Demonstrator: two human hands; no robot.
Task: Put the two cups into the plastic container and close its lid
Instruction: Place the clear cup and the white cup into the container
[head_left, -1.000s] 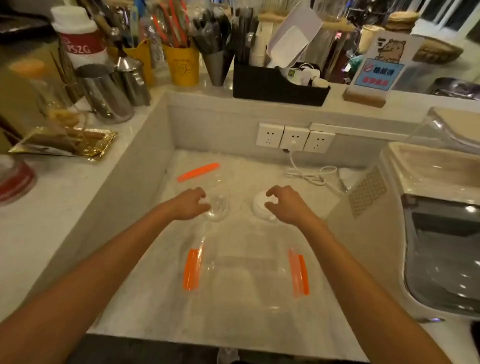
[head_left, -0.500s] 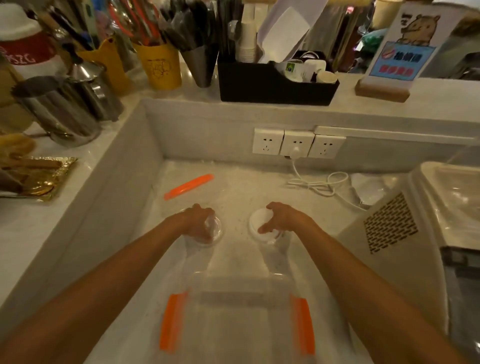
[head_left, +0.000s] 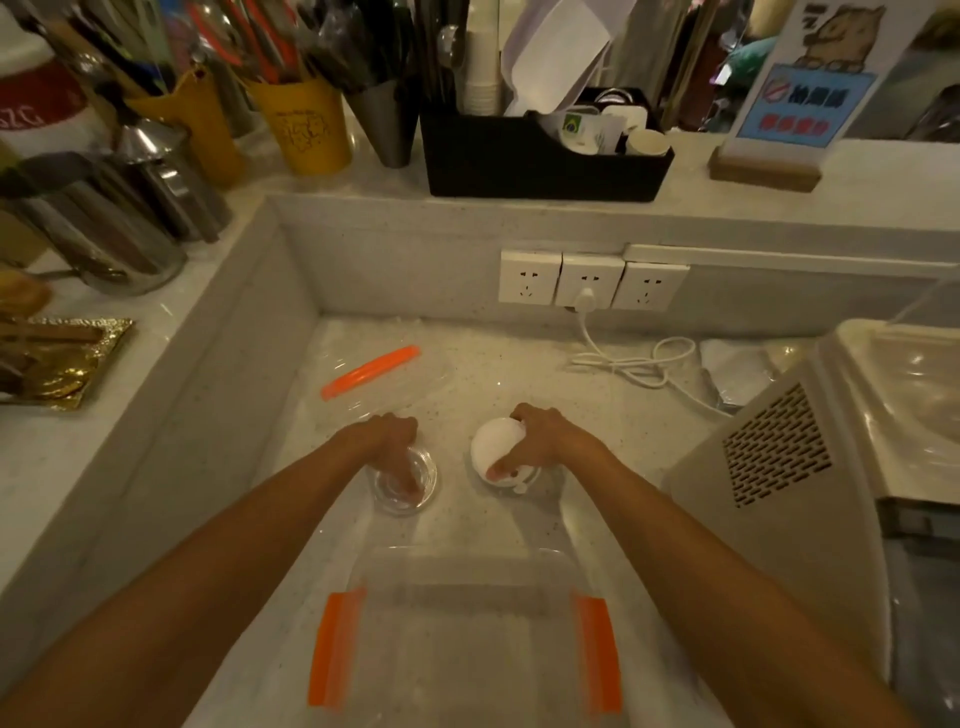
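A clear plastic container (head_left: 470, 571) with orange side latches stands open on the lower counter close to me. Just beyond its far edge my left hand (head_left: 387, 441) grips a clear cup (head_left: 405, 480) from above, fingers over its rim. My right hand (head_left: 540, 439) holds a white-lidded cup (head_left: 491, 447), tilted with the lid toward the left. The clear lid (head_left: 395, 374) with one orange latch lies farther back on the left of the counter.
A beige machine (head_left: 779, 467) stands close on the right. A white cable (head_left: 628, 358) runs from the wall sockets (head_left: 589, 280). The raised ledge holds metal jugs (head_left: 130, 218), yellow utensil cups (head_left: 306, 130) and a black organiser (head_left: 540, 156).
Both hands have closed on the cups and drawn them slightly toward the container; the white-lidded cup is now tilted. The camera has moved closer and lower.
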